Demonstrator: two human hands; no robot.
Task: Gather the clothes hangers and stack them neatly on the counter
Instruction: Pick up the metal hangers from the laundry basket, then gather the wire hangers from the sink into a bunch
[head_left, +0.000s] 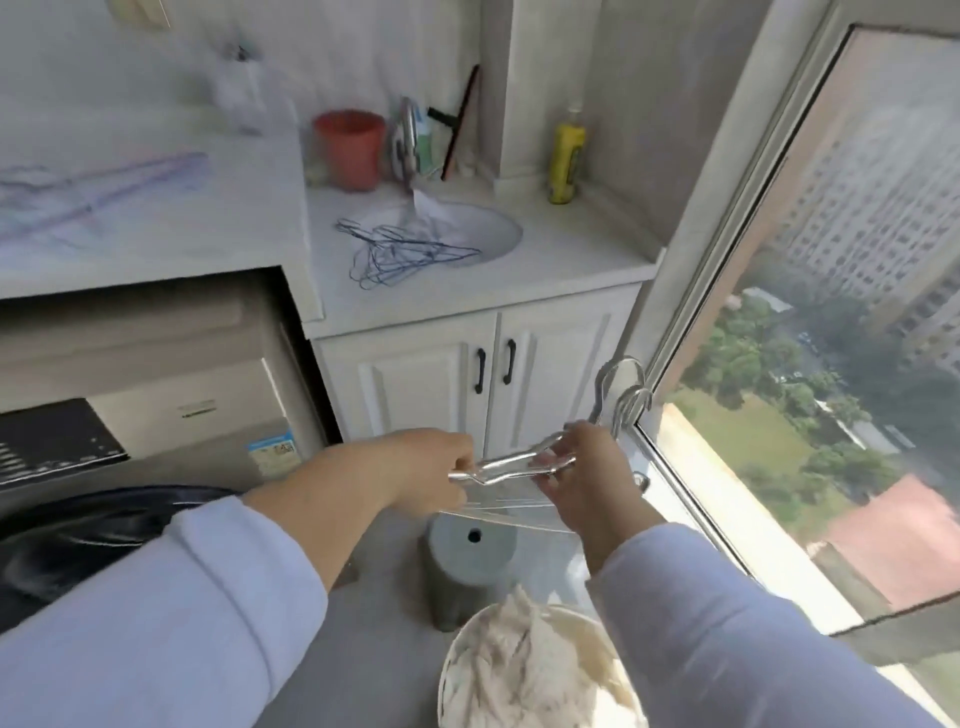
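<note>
Both hands grip one bunch of silver wire hangers (511, 462), left hand (431, 470) and right hand (582, 473) at opposite ends, hooks upward; the counter (571, 244) and blue hangers (400, 254) lie ahead, beyond the cabinet.

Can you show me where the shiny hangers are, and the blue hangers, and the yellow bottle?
silver hangers (511, 464), head view: on the metal bars held between both hands.
blue hangers (402, 253), head view: middle of the wire pile at the sink's edge.
yellow bottle (567, 156), head view: on its body, in the counter corner.

Both hands (434, 470) (584, 475) grip silver hangers (511, 462) before the cabinet (441, 379).
</note>
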